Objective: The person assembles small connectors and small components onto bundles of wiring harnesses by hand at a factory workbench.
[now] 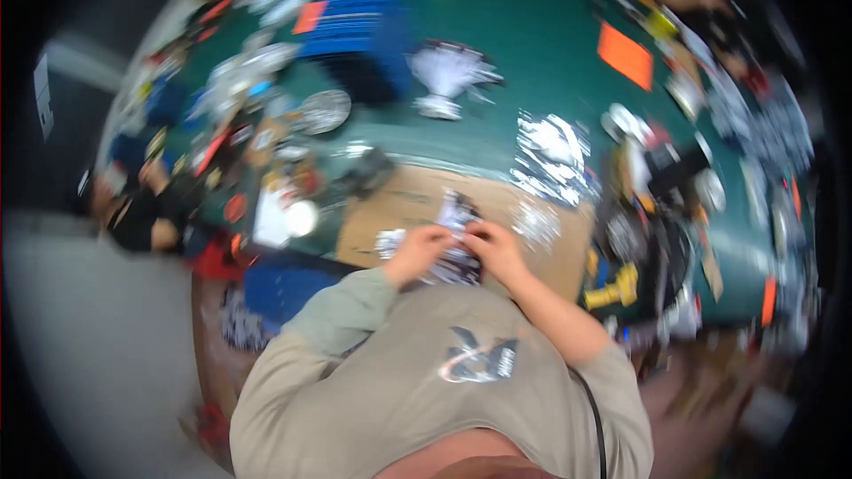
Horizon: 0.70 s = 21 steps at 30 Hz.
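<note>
Green matting covers a long work table [532,27], seen blurred from above. Nearest the viewer, a tan cardboard sheet [399,204] lies flat at the table's edge. Over it, left hand [415,253] and right hand [497,248] meet, fingers curled and pinching one small, crinkled black-and-silver packet [457,213] from both sides (blur hides the exact fingertip contact). Just right of the cardboard lies one yellow tool [617,288]. Farther back lie one crumpled sheet of shiny silver film [550,155], one round silvery disc [325,110] and one white, fan-shaped object [446,75]. Beyond these, two flat orange rectangles [626,55] flank one blue stack [355,22].
</note>
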Each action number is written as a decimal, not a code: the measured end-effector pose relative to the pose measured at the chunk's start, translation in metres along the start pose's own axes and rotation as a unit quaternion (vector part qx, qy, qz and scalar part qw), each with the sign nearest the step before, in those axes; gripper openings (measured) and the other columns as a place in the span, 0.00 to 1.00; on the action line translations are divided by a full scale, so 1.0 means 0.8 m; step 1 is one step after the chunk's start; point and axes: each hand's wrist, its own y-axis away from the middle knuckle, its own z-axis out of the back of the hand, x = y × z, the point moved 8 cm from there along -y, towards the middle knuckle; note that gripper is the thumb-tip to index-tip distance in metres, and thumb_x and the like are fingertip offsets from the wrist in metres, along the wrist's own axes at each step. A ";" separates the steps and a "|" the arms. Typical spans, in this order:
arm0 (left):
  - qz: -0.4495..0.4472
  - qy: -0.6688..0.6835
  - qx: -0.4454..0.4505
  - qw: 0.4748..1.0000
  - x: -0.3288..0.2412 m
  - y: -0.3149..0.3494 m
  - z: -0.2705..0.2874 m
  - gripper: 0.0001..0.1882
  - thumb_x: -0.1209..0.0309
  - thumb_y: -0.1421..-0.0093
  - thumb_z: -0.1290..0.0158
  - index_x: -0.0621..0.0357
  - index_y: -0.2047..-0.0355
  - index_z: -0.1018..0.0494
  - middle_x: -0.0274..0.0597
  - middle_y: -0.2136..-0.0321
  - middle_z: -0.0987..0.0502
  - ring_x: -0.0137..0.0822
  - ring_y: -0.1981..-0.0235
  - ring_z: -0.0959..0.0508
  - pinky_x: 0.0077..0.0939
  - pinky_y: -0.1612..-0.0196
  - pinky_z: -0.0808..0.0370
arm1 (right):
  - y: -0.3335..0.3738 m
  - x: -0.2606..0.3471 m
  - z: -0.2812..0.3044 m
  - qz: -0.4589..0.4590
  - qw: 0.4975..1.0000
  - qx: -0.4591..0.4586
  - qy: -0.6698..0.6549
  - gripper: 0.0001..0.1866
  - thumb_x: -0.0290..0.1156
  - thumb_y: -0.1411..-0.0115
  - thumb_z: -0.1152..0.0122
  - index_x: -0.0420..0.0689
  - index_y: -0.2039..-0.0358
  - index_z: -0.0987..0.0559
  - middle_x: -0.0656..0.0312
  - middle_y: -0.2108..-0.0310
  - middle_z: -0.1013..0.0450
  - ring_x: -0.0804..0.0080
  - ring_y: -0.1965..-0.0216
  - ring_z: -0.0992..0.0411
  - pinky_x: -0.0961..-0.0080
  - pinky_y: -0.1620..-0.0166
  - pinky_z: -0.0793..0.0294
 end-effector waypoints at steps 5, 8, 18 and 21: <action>0.036 0.101 0.030 0.994 0.020 -0.001 0.002 0.09 0.70 0.39 0.47 0.63 0.64 0.24 0.32 0.74 0.25 0.22 0.73 0.29 0.18 0.69 0.32 | -0.001 0.021 -0.012 -0.047 0.997 0.011 -0.056 0.09 0.29 0.42 0.40 0.40 0.63 0.21 0.61 0.69 0.24 0.74 0.69 0.26 0.77 0.64 0.27; 0.037 0.108 0.040 0.993 0.021 -0.012 -0.004 0.08 0.72 0.39 0.47 0.64 0.63 0.25 0.32 0.74 0.26 0.23 0.73 0.29 0.17 0.68 0.32 | 0.000 0.008 -0.008 -0.057 0.991 0.010 -0.119 0.08 0.28 0.42 0.41 0.39 0.62 0.21 0.62 0.71 0.25 0.78 0.71 0.28 0.80 0.66 0.27; 0.033 0.106 0.030 0.993 0.010 -0.010 -0.012 0.07 0.73 0.40 0.46 0.65 0.65 0.25 0.34 0.76 0.26 0.23 0.75 0.29 0.18 0.70 0.32 | 0.009 0.002 -0.005 -0.079 0.984 0.031 -0.159 0.07 0.26 0.39 0.42 0.38 0.62 0.22 0.65 0.73 0.26 0.81 0.72 0.30 0.81 0.67 0.29; 0.031 0.099 0.031 0.994 0.009 -0.010 -0.012 0.07 0.73 0.40 0.46 0.65 0.65 0.25 0.33 0.76 0.26 0.23 0.75 0.29 0.17 0.70 0.32 | 0.009 0.003 -0.004 -0.080 0.989 0.036 -0.122 0.07 0.26 0.40 0.42 0.38 0.62 0.21 0.65 0.73 0.26 0.80 0.71 0.30 0.81 0.66 0.29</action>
